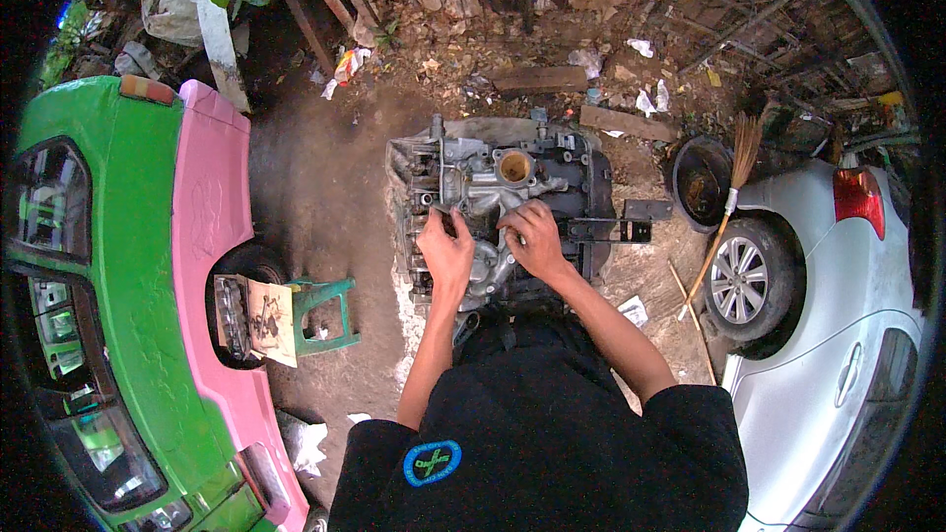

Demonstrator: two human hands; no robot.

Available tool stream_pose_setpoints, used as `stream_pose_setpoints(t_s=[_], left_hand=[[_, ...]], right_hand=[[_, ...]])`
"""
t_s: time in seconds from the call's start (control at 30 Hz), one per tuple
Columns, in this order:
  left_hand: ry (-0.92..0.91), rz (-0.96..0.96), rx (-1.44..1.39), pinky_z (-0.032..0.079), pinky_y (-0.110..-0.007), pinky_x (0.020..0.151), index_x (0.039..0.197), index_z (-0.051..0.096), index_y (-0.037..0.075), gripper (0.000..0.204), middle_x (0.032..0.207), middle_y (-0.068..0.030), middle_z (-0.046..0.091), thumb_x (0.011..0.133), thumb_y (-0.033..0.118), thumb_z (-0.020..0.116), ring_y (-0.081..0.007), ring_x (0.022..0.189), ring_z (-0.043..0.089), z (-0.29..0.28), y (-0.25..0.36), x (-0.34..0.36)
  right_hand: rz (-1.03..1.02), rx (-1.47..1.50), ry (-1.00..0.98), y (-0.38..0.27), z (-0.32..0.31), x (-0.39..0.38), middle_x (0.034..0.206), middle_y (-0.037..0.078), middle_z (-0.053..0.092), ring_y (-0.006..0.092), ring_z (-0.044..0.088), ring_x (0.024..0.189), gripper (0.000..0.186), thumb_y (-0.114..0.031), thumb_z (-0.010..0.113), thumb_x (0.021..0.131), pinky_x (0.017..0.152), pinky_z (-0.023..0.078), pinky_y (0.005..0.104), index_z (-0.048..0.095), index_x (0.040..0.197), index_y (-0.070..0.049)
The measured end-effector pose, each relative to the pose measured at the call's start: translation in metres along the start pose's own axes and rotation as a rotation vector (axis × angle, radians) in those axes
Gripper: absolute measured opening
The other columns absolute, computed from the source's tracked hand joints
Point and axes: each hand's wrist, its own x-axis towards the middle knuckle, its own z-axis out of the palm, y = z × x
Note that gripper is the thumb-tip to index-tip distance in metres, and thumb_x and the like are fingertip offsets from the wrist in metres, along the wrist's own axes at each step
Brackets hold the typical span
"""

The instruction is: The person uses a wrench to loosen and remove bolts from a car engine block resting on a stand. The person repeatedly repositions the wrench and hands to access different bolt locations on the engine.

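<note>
A grey metal engine [463,151] stands before me, with a round brownish opening in the housing on its top. Over the engine's left side, my left hand [446,248] has its fingers drawn together in a pinch; whatever lies between them is too small to name. My right hand [535,239] rests over the pipe-like metal casting [490,199] in the middle of the engine. Its fingers are bent and closed, and their tips are partly hidden, so what they grip cannot be made out. A gap separates the two hands.
A green stool [325,320] at left bears a board with metal parts. The green and pink car [212,167] stands beyond it. To the right are a black tub [690,177], a broom [746,153] and a silver car [788,394]. A flat bracket [616,230] juts from the engine's right side.
</note>
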Motion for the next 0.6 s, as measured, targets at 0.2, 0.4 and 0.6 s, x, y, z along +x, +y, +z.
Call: stream_pose_setpoints(t_s=[0.2,0.4,0.6], left_hand=[[-0.062,0.057,0.047,0.049,-0.049,0.061,0.086,0.057,-0.008,0.018,0.072,-0.0269,0.063,0.091,0.009,0.059,-0.0461,0.068,0.063,0.006,0.006,0.000],[-0.053,0.093,0.029,0.050,-0.047,0.060,0.087,0.058,-0.008,0.017,0.073,-0.0267,0.064,0.091,0.009,0.061,-0.0441,0.069,0.065,0.006,0.009,0.002],[0.014,-0.073,-0.074,0.049,-0.043,0.059,0.088,0.060,-0.006,0.016,0.074,-0.0241,0.066,0.093,0.009,0.062,-0.0390,0.066,0.067,-0.004,-0.013,-0.002]], right_hand=[[-0.003,-0.016,-0.009,0.002,0.002,-0.001,0.098,0.010,0.065,0.0310,0.058,0.099,0.021,-0.007,0.070,0.075,0.097,0.045,0.0460,0.066,0.095,-0.006],[-0.007,-0.020,-0.011,0.002,0.001,-0.002,0.098,0.010,0.065,0.0316,0.057,0.100,0.020,-0.007,0.070,0.076,0.096,0.045,0.0459,0.066,0.096,-0.006],[-0.023,0.012,0.024,-0.002,-0.002,0.001,0.097,0.009,0.064,0.0299,0.057,0.098,0.018,-0.007,0.069,0.076,0.096,0.045,0.0450,0.065,0.094,-0.008]])
